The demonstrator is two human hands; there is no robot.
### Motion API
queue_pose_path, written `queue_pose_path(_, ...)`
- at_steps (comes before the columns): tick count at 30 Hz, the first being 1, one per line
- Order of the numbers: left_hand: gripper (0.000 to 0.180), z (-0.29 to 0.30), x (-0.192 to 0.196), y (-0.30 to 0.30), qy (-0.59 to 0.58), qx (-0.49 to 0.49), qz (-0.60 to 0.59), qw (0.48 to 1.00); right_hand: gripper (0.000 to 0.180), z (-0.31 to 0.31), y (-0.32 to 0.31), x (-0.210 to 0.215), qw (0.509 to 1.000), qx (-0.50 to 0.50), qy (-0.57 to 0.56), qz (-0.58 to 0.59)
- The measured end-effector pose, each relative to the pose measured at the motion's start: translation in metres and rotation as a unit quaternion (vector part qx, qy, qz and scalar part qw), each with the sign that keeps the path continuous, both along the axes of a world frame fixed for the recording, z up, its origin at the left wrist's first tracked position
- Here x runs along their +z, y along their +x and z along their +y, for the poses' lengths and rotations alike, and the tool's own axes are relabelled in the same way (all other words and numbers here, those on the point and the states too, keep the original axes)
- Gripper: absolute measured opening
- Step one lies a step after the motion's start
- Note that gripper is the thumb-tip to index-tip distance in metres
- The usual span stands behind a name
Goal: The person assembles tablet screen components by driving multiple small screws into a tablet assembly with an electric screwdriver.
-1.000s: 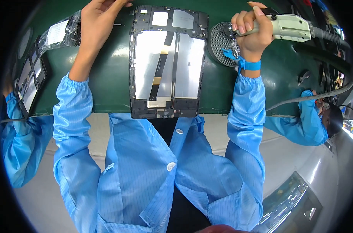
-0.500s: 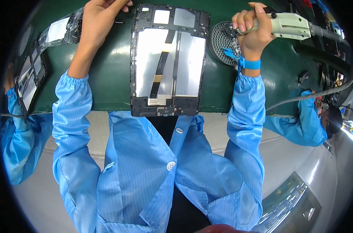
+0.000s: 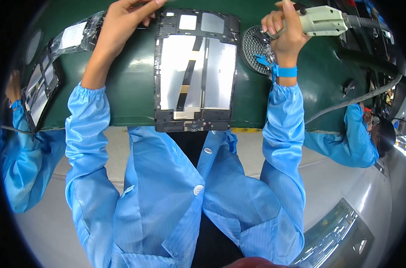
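Note:
An opened tablet (image 3: pixel 218 76) lies on the green mat in front of me, its silver inside facing up within a black frame. My left hand (image 3: pixel 118 27) is at its far left corner, thumb and fingers pinched together near the picture's top edge. Whatever they hold is too small to make out. My right hand (image 3: pixel 287 38) is wrapped round a pale electric screwdriver (image 3: pixel 324 21) with a ribbed cable end, held level to the tablet's right. Under that hand is a round perforated screw tray (image 3: pixel 251 56) with small shiny screws; the tool's tip is hidden.
A blue wrist strap (image 3: pixel 287 71) circles my right wrist. At left lie a clear plastic bag (image 3: pixel 73 35) with a white label and a second opened tablet (image 3: pixel 40 89), near a co-worker's sleeve (image 3: pixel 22 165). A grey cable (image 3: pixel 345 106) runs across the right side, by another person's sleeve (image 3: pixel 345 143).
My left hand has moved right, closer to the tablet's far edge. My right hand has shifted slightly left with the screwdriver. The view has also shifted a little.

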State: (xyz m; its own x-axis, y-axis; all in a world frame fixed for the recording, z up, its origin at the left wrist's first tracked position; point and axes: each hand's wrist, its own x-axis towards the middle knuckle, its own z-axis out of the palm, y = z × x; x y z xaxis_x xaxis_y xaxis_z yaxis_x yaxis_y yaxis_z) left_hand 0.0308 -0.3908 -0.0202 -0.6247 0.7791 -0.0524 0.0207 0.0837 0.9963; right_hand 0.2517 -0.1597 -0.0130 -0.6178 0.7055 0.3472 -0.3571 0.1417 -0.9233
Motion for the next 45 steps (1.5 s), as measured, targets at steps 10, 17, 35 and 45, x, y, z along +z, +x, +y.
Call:
queue_pose_path(10,0.016,0.012,-0.008,0.001,-0.019,-0.059,-0.041,0.997,0.037,0.002,0.021,0.02,1.0,0.007,0.008,0.026)
queue_pose_path(17,0.022,0.005,-0.005,0.004,-0.047,-0.053,0.043,0.997,0.037,-0.001,0.017,0.023,0.999,0.02,-0.001,0.03)
queue_pose_path(35,0.023,0.005,-0.013,-0.003,0.0,-0.099,0.055,0.994,0.037,-0.04,-0.076,0.038,0.988,0.151,-0.031,0.024)
queue_pose_path(45,0.022,0.011,-0.017,-0.015,0.011,-0.17,0.141,0.975,0.025,-0.081,-0.137,0.016,0.812,0.408,-0.345,0.233)
